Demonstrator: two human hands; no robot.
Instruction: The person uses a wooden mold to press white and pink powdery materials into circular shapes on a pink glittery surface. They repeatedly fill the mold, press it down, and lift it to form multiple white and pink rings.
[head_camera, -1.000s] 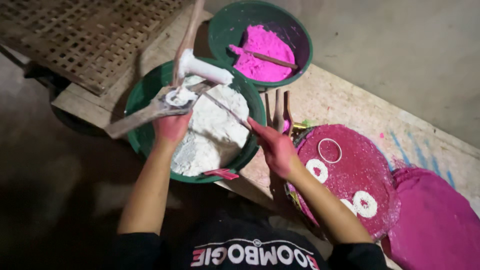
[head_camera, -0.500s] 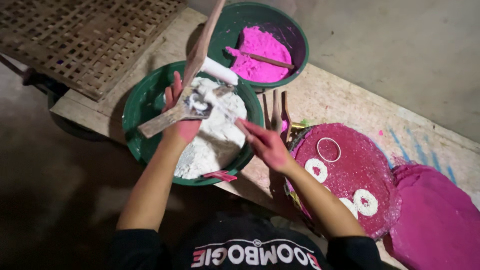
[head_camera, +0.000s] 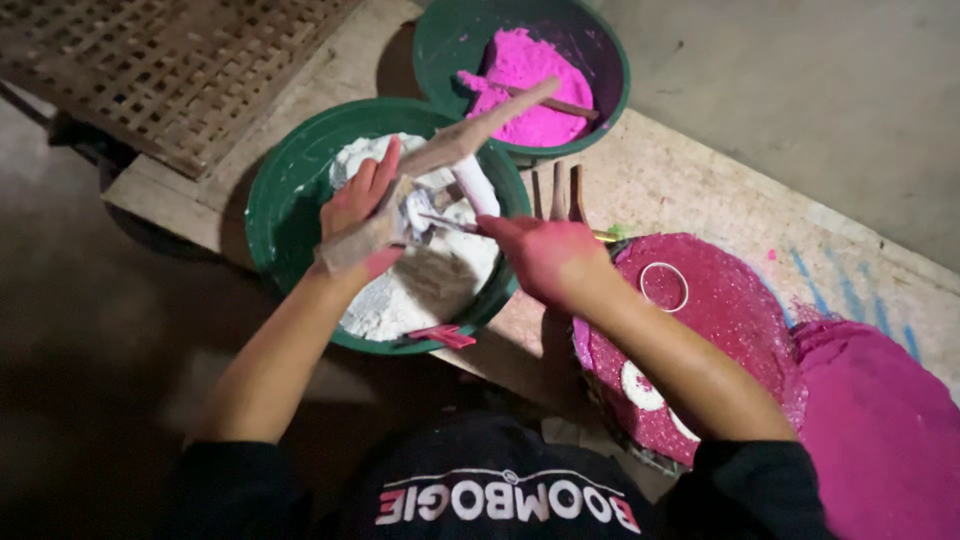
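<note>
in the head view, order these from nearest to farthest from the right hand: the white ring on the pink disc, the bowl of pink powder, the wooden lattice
From the right hand:
1. White ring, just to its right on the pink disc.
2. Bowl of pink powder, above it.
3. Wooden lattice, far upper left.

Wooden stick (head_camera: 470, 135): long, pale, powder-dusted, tilted up to right over green basin (head_camera: 275, 200) of white powder (head_camera: 420, 285). Thin tool (head_camera: 450, 224): slim, near level, tip at caked white lump on stick.

Hands (head_camera: 365, 215) over white-powder basin (head_camera: 285, 185)
</note>
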